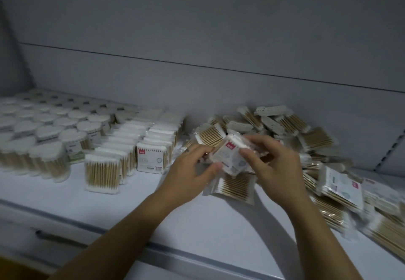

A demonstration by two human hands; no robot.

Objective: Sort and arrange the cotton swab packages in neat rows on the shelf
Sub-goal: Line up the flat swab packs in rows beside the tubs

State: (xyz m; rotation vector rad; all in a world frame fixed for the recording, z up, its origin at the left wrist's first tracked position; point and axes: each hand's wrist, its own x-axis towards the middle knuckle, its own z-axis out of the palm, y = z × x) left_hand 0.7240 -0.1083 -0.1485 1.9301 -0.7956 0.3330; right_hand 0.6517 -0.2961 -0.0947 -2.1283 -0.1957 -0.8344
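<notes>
Plastic-wrapped cotton swab pack (230, 159) pinched by left hand (192, 172) and right hand (274, 165): likely light, slippery film, so grip the edges.

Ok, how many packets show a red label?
3: row-front packet, held packet between left hand and right hand, pile packet at right; others may be hidden.

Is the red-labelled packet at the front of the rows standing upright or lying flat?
Upright. The packet stands on edge on the shelf, label facing forward.
</notes>
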